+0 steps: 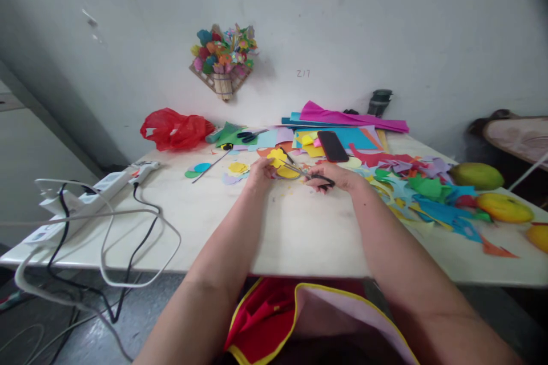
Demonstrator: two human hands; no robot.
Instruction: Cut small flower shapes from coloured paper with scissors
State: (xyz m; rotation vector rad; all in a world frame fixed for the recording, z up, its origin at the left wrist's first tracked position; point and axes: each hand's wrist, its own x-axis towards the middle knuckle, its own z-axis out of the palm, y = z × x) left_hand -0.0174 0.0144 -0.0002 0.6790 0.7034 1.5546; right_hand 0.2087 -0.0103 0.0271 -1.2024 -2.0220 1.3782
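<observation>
My left hand pinches a yellow paper flower with scalloped petals over the middle of the table. My right hand grips a pair of scissors by the dark handles. Their blades point left, to the flower's lower edge; whether they touch the paper I cannot tell. A yellow paper piece lies just under the blades. Left of my left hand are yellow paper cutouts and blue and green paper circles. A black phone rests beyond my right hand.
Coloured paper scraps heap at the right, beside mangoes. A second pair of scissors, a red plastic bag and a pink paper roll lie at the back. A power strip with loose cables occupies the left edge.
</observation>
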